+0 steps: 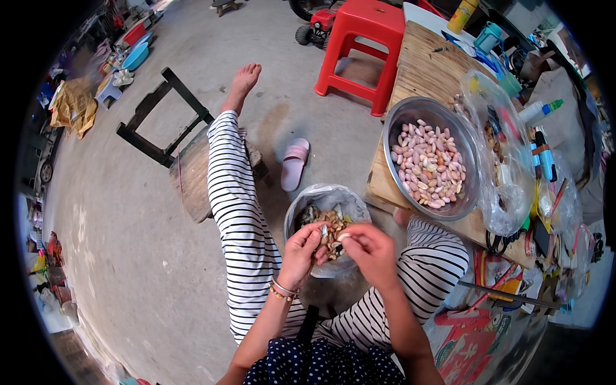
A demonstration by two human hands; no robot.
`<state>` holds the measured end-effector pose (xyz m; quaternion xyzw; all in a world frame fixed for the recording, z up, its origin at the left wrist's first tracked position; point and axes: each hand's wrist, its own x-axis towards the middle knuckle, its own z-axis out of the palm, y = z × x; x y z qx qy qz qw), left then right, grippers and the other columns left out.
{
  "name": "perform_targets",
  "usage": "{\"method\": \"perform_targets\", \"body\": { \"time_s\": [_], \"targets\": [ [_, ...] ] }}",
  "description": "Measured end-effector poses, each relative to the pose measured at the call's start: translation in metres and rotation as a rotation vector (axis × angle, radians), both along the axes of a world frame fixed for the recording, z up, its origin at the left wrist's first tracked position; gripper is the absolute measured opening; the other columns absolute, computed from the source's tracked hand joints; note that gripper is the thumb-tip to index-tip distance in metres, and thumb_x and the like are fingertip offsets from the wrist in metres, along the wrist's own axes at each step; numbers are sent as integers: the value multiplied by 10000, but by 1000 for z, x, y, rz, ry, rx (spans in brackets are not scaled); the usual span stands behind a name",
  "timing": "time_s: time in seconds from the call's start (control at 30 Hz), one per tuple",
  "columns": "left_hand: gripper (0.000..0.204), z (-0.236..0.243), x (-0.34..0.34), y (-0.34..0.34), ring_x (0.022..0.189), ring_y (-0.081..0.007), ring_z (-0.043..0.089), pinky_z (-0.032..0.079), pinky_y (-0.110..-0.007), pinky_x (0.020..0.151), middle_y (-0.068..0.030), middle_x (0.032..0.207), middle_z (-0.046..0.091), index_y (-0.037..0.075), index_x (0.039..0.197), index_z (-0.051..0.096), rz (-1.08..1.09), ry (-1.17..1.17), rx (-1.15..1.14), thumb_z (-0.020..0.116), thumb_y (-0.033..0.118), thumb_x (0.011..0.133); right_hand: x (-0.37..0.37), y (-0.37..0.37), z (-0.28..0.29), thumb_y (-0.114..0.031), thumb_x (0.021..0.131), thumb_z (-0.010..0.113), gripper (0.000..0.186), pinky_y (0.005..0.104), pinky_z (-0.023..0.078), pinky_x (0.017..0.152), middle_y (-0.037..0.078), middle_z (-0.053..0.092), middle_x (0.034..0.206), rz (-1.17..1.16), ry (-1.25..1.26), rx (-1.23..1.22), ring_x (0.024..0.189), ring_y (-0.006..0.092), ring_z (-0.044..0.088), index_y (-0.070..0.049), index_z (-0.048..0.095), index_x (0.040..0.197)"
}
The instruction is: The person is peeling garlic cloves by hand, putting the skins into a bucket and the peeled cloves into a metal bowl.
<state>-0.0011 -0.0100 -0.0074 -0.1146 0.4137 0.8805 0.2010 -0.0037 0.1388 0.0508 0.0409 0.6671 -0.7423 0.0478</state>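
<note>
Both my hands are over a bucket lined with a pale plastic bag (297,206), which holds brown peanut shells (328,221). My left hand (301,253), with bracelets at the wrist, has its fingers curled; a small shiny bit shows at the fingertips, too small to name. Close by on the right, my right hand (373,251) pinches a pale piece of peanut shell (344,237) between thumb and finger. To the right of the hands, a steel bowl (396,172) holds many shelled pink peanuts (428,163).
The bowl rests on a wooden table (420,54), beside a clear plastic bag (507,208) and scattered clutter. Beyond stands a red plastic stool (360,48). A wooden chair (192,183) is under my outstretched leg at left. One pink slipper (294,170) lies past the bucket.
</note>
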Motion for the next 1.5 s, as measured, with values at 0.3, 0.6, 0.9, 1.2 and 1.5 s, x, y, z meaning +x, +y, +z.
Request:
{"method": "perform_targets", "body": {
  "time_s": [0.3, 0.6, 0.9, 1.2, 1.5],
  "targets": [
    [276, -3, -1, -6, 595, -75, 412, 379, -212, 533, -67, 865, 572, -23, 1007, 542, -1, -125, 166, 434, 227, 963, -28, 70, 138, 38, 703, 668, 117, 218, 370, 492, 40, 554, 668, -662, 555, 1050, 575, 107, 486, -12, 587, 770],
    [250, -1, 1, -1, 607, -69, 411, 367, -196, 514, 2, 787, 495, 29, 1023, 545, -6, -111, 144, 444, 249, 959, 0, 9, 8, -98, 783, 696, 208, 207, 455, 558, 51, 578, 756, 171, 74, 593, 640, 79, 550, 12, 581, 916],
    [169, -5, 7, 12, 475, -46, 369, 316, -194, 411, 26, 621, 455, 47, 1034, 532, 37, 25, -91, 472, 182, 952, -1, -3, -32, -81, 864, 604, 129, 203, 456, 528, 43, 604, 718, 185, -184, 14, 616, 66, 564, 23, 533, 837],
    [165, 5, 11, 16, 437, -14, 344, 255, -158, 371, 53, 603, 456, 73, 1011, 527, 59, -23, -171, 450, 209, 961, 7, -10, -42, -67, 882, 558, 81, 185, 410, 509, 25, 590, 700, 143, -126, -14, 607, 47, 529, 1, 529, 849],
    [241, 5, 13, 25, 405, -25, 285, 236, -171, 354, 40, 582, 428, 60, 976, 519, 203, -137, 13, 388, 263, 980, 10, -15, -45, -99, 912, 518, 88, 169, 323, 462, -9, 538, 682, 93, -172, -103, 540, 19, 430, -17, 542, 891]
  ]
}}
